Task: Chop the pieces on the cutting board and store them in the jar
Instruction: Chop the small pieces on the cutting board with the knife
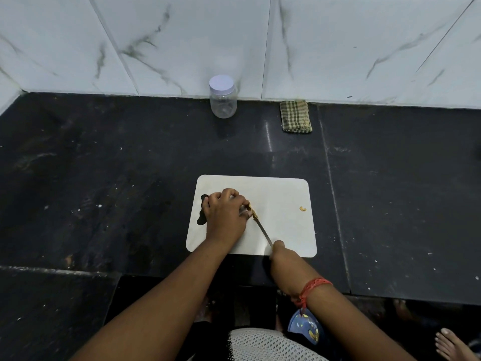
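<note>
A white cutting board [281, 225] lies on the black counter in front of me. My left hand [225, 214] rests on its left part, fingers curled over yellowish pieces [253, 212] that it holds down. My right hand [282, 252] grips the handle of a knife [263, 229], whose thin blade slants up-left onto those pieces. One small piece [302, 208] lies alone near the board's right side. A clear plastic jar [223, 97] with a white lid on stands at the back by the wall.
A folded checked cloth [296, 116] lies right of the jar against the marble-tiled wall [182, 43]. The black counter [104, 178] spreads to both sides. The counter's front edge is just below the board. A bare foot [450, 345] shows at the lower right.
</note>
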